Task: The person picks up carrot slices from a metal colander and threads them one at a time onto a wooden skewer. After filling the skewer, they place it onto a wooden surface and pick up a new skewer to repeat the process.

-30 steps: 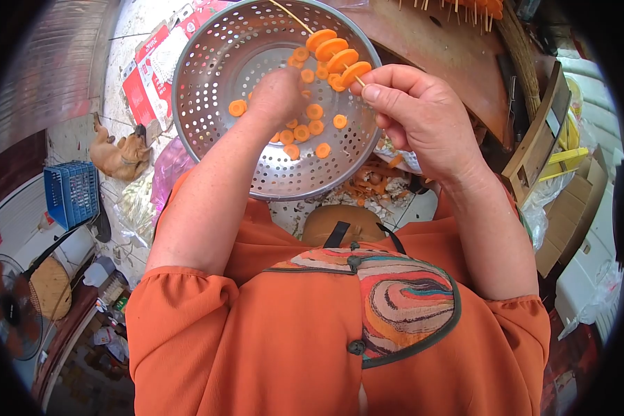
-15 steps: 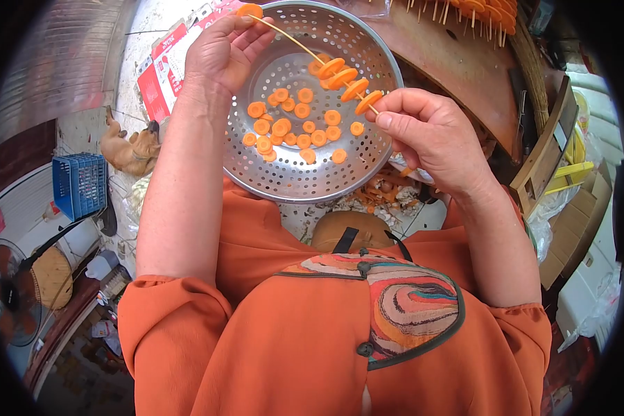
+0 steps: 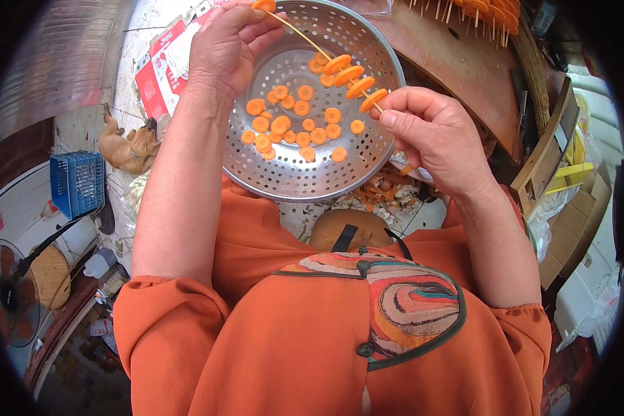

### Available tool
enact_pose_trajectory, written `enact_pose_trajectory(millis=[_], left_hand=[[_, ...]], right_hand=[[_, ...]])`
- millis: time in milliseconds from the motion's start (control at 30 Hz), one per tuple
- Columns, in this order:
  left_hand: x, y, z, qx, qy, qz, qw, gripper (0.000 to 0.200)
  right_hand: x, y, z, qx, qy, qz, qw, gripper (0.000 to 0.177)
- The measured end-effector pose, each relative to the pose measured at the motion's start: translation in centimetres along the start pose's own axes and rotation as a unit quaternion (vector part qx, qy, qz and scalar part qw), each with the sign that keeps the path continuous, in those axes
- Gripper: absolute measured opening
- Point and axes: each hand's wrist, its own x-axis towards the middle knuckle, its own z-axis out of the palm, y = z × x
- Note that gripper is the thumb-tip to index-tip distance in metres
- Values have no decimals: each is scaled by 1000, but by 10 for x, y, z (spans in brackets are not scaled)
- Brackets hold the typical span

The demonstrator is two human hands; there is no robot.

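A thin wooden skewer [image 3: 299,33] slants across the upper part of the metal colander, with several orange carrot slices [image 3: 349,75] threaded near its lower end. My right hand [image 3: 430,135] pinches that lower end between thumb and forefinger. A bit of orange shows under its curled fingers. At the skewer's upper end, my left hand [image 3: 225,52] is closed at one carrot slice [image 3: 264,5]; its fingertips are partly hidden. Below the skewer, many loose carrot slices [image 3: 301,107] lie in the perforated colander [image 3: 284,186].
More skewered carrots [image 3: 489,12] hang over a brown board [image 3: 451,66] at the upper right. Orange and pale peelings [image 3: 385,191] lie on the floor beyond the colander's near rim. To the left are a dog [image 3: 128,147], a blue crate [image 3: 78,184] and a fan [image 3: 10,295].
My left hand and the carrot slice at it have shifted slightly up and to the right. The threaded slices have moved a little right. My right hand has barely moved.
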Motion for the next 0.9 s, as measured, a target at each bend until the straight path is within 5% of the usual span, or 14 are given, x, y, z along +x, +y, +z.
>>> enact_pose_trajectory(millis=[67,167,633,733,800,867,900], left_hand=[[-11,0,12,-39,-65,-79,994,13],[-18,-20,21,39,-121,-37,991,14],[-27,-25,36,-3,-123,-75,990,13],[-18,-33,23,111,-84,-6,990,10],[-14,-54,9,431,-100,-42,896,11],[-19,-79,4,608,-165,-72,773,15],[-24,-96,-2,607,-165,-73,774,15]], right_hand=[[3,1,0,16,4,-20,1000,15],[5,-4,-1,52,10,-29,998,15],[4,-4,-9,70,15,-21,997,19],[4,-4,-10,81,26,-35,996,19],[3,-5,-8,74,33,-25,996,18],[3,-3,-6,66,30,-22,997,18],[3,-3,-5,58,25,-21,998,17]])
